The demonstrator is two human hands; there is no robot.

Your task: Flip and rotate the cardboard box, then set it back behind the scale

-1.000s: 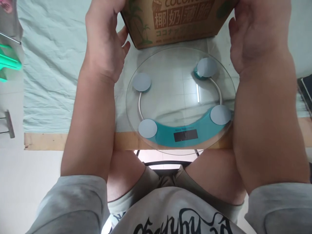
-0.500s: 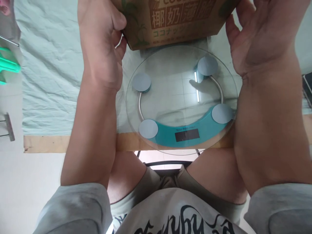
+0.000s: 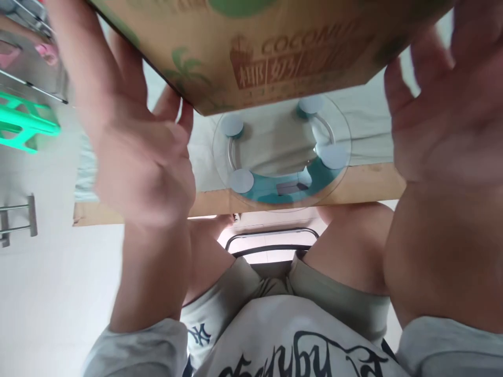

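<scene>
Looks like a room in a home, not a shop or a lab. Shown by a round glass bathroom scale (image 3: pixel 281 154) with a teal strip, sitting on a wooden counter (image 3: pixel 365 183) near its front edge. Covered farther back with a wrinkled pale green cloth (image 3: pixel 367 136), like a bed sheet. Plain pale tiled floor (image 3: pixel 47 293) below. Off to the left, a bright green plastic thing (image 3: pixel 23 123) and some shiny metal bars (image 3: pixel 18 220), too cut off to tell what. Up close, a brown snack box (image 3: pixel 267 50) with palm trees and the word COCONUT printed on it. Soft home clothes too: grey sleeves, shorts.
</scene>
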